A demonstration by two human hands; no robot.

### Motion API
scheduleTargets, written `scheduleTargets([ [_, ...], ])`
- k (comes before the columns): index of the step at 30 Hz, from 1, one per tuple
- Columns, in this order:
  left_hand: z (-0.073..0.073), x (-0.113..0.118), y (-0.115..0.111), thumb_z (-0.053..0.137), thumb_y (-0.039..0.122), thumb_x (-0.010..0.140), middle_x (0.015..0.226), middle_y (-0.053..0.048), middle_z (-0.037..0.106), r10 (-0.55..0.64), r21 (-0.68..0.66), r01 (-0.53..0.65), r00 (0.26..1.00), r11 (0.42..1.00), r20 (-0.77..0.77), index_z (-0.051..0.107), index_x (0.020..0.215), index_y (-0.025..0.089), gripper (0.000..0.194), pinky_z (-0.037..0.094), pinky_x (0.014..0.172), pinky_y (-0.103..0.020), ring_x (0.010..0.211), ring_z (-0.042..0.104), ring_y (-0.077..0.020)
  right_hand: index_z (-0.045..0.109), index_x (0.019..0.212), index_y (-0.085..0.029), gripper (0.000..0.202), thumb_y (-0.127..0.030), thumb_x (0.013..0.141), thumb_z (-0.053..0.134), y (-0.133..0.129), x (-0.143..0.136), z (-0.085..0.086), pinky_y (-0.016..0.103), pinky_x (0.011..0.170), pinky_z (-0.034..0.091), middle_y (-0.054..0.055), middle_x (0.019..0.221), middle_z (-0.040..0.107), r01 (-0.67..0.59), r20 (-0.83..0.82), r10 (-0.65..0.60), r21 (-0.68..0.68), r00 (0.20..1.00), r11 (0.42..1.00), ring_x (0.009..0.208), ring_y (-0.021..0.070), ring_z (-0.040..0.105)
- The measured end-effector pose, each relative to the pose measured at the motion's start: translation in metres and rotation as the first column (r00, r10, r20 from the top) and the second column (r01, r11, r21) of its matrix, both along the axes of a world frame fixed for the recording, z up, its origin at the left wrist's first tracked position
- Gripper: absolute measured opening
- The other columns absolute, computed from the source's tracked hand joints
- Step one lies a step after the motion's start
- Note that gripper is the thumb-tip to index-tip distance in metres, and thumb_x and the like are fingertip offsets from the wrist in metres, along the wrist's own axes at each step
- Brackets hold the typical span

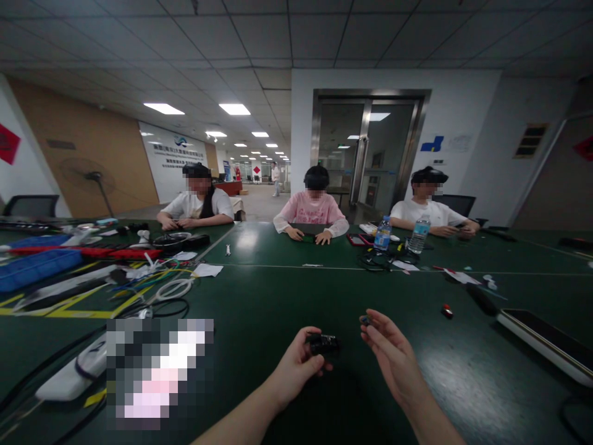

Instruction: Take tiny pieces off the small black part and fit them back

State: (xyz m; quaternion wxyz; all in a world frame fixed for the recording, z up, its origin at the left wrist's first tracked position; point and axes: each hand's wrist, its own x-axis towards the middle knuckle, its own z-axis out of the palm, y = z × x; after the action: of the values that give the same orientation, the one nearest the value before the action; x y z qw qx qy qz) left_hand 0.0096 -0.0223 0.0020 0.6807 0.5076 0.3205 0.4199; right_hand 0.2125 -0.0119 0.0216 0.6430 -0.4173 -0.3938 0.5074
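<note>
My left hand (303,364) is closed round a small black device (324,343) and holds it just over the green table (250,408). The device has a dark, blocky body with lighter detail along its top; its exact kind is not clear. To the right of it, my right hand (391,349) pinches a tiny dark round piece (365,320) between thumb and fingertips. The two hands are apart, with a gap between the device and the small piece. A small red and black object (446,311) lies on the table beyond my right hand.
A white power strip (74,374), coiled cables (173,288) and blue trays (39,270) crowd the left side. Two water bottles (382,233) stand across the table. A dark-topped flat device (551,340) lies at the right. Three people with headsets sit opposite.
</note>
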Motion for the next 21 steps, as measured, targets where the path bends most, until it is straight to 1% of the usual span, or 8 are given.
scheduleTargets([
  [5, -0.001, 0.001, 0.000, 0.067, 0.027, 0.071, 0.102, -0.008, 0.057, 0.013, 0.007, -0.013, 1.000, 1.000, 0.005, 0.040, 0.111, 0.022, 0.048, 0.041, 0.072, -0.032, 0.083, 0.061, -0.0199, 0.064, 0.096, -0.027, 0.044, -0.037, 0.055, 0.080, 0.002, 0.001, -0.008, 0.037, 0.084, 0.047, 0.002, 0.093, 0.067, 0.000, 0.027, 0.000, 0.028, 1.000, 1.000, 0.096, 0.0237, 0.059],
  [10, -0.001, 0.002, -0.001, 0.066, 0.027, 0.072, 0.102, -0.009, 0.058, 0.006, 0.017, -0.006, 1.000, 1.000, 0.010, 0.039, 0.111, 0.021, 0.048, 0.040, 0.071, -0.032, 0.083, 0.061, -0.0191, 0.066, 0.094, -0.025, 0.038, -0.038, 0.061, 0.077, 0.004, 0.000, -0.015, 0.036, 0.083, 0.047, 0.003, 0.094, 0.067, -0.078, 0.112, 0.073, 0.035, 0.991, 0.996, 0.092, 0.0216, 0.059],
  [16, -0.004, -0.001, 0.001, 0.063, 0.022, 0.074, 0.103, -0.009, 0.058, -0.015, 0.019, 0.015, 1.000, 1.000, 0.008, 0.038, 0.112, 0.021, 0.046, 0.041, 0.073, -0.033, 0.085, 0.060, -0.0195, 0.066, 0.095, -0.025, 0.037, -0.042, 0.064, 0.075, 0.001, -0.007, -0.014, 0.036, 0.086, 0.046, 0.004, 0.096, 0.068, -0.166, 0.204, 0.156, 0.032, 0.966, 0.986, 0.096, 0.0223, 0.059],
  [21, -0.006, 0.000, 0.002, 0.065, 0.025, 0.073, 0.099, -0.007, 0.059, -0.008, 0.037, 0.007, 1.000, 0.999, 0.022, 0.038, 0.111, 0.021, 0.046, 0.041, 0.071, -0.032, 0.082, 0.061, -0.0187, 0.066, 0.096, -0.023, 0.037, -0.043, 0.065, 0.073, -0.003, -0.011, -0.012, 0.037, 0.086, 0.047, 0.005, 0.096, 0.068, -0.220, 0.280, 0.209, 0.008, 0.937, 0.975, 0.096, 0.0236, 0.060],
])
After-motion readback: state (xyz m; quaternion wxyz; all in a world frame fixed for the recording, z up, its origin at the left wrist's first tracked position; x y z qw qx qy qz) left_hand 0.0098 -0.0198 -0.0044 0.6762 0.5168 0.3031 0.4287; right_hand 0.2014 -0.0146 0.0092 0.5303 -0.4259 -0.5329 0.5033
